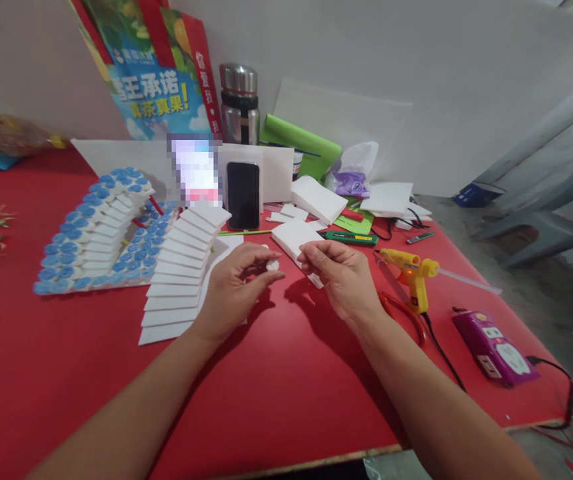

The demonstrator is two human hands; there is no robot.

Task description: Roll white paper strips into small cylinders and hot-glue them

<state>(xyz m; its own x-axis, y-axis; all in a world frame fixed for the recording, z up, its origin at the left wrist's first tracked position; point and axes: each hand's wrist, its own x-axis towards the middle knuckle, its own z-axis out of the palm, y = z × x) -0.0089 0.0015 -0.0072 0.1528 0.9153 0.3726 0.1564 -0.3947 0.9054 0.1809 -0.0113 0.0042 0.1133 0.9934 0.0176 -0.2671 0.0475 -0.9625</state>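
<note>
Red tabletop (276,413) fills most of my head view, with a pale grey wall (466,87) behind it. Upright at the back I have a colourful shopping bag (161,80) printed "王承诺", "真茶真果!" and, on its red side, "你爱我"; its contents are hidden from me. Beside it stands a lidded stainless-steel flask (239,103). A translucent plastic bag (359,167) holds something purple, and a blue bucket (479,194) sits on the floor at right.

My left hand (236,283) pinches a small white piece (272,265) between thumb and fingers, above the table near the fanned white stepped slabs (176,273). Opposite, my right hand (341,277) has thumb and index fingertips closed together; it may hold something tiny, but I can't tell. Nearby lies a yellow glue gun (412,273).
</note>
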